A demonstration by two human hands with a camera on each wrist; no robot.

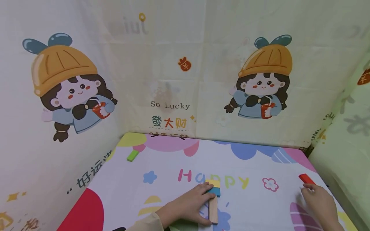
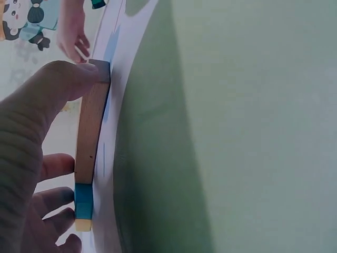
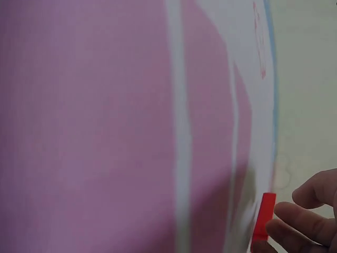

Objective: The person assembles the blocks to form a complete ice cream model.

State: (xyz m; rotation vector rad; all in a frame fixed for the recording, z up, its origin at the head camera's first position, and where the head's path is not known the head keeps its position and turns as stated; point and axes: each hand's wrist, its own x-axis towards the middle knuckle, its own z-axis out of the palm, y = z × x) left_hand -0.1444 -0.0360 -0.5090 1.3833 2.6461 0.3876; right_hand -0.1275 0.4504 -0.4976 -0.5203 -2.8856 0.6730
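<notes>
Left hand (image 1: 191, 201) touches slim wooden block (image 1: 213, 210), blue block (image 1: 215, 192), yellow block (image 1: 214, 183).

Printed tabletop (image 1: 245, 166): green block (image 1: 132, 156), red block (image 1: 306, 178), three-block row (image 1: 213, 202).

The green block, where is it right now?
In the head view, the green block lies at the back left of the table, beyond and left of the blue printed flower.

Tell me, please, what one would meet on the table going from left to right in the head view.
Green block, blue flower print, wooden block, pink-outlined flower print, red block.
</notes>
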